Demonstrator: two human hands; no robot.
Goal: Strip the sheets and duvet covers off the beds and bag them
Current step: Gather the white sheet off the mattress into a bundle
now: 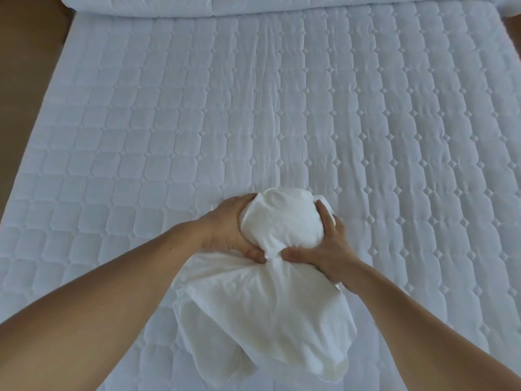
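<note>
Spilling loose toward the near edge, white linen bundle (265, 300) lies on quilted mattress (366, 122); left hand (228, 230) and right hand (329, 244) both curl round its balled far end, thumbs pinching the twisted neck. Folded quilted duvet (197, 4) lies across far end of mattress

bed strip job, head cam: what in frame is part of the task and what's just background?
In the job:
- white linen bundle, balled up, loose end trailing toward the camera
- left hand and right hand, both gripping the bundle at its pinched neck

Just there:
- quilted mattress top
- folded quilted bedding at the far end
- brown surface beside the bed
</note>
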